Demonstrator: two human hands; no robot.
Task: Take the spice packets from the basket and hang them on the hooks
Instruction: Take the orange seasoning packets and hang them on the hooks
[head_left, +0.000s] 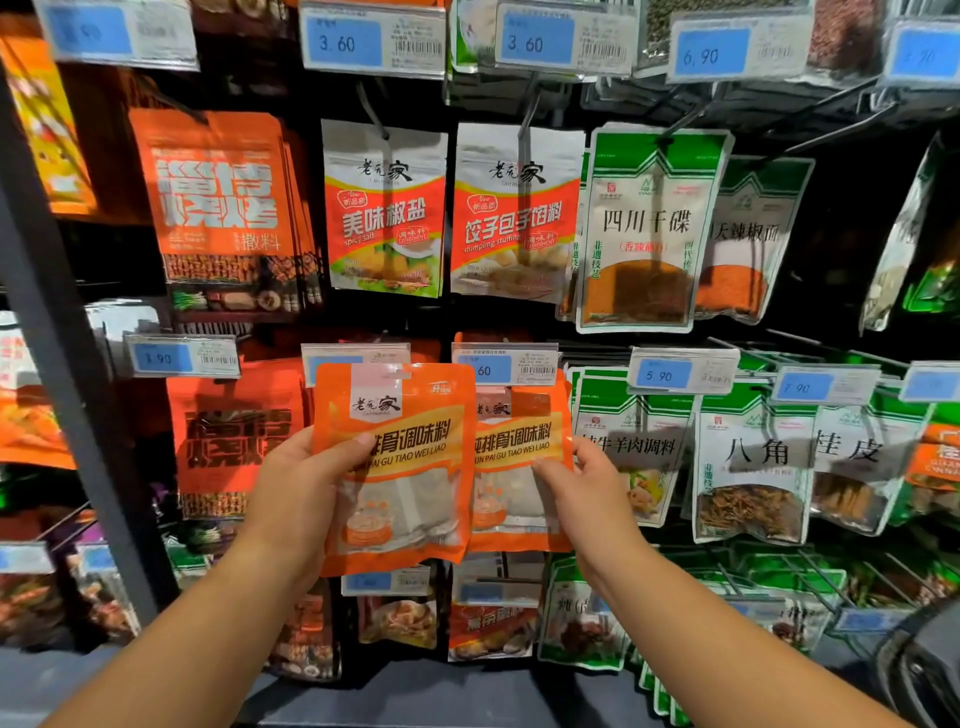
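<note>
**Item under handling:** orange pork-rib seasoning packet (400, 467), held upright in front of the middle row of the hook display. Its top edge lies in front of a price label (358, 358).

**Left-hand grip (306, 483):** closed on the packet's left edge, with the thumb across the printed front and the fingers out of sight behind it.

**Second packet (519, 467):** same design, just beside the first on its right. Its left edge is covered by the first packet and its top sits behind a blue-and-white price tag (506, 368).

**Right-hand grip (587, 493):** pinches this second packet at its right side, thumb on the front, fingers behind.

**Row above:** a spicy salt packet (384, 208) and a dumpling stuffing packet (514, 213) hang side by side, the latter from a grey wire hook (527, 111). A green-and-white chilli dip packet (644, 228) hangs to their right.

**Same row, right:** green-and-white packets, among them star anise (753, 467), under a 5.90 tag (665, 375).

**Left:** orange barbecue seasoning packets (223, 197) and a grey upright post (52, 338).

**Lower right corner:** a dark object (924, 670), too dim to identify.
</note>
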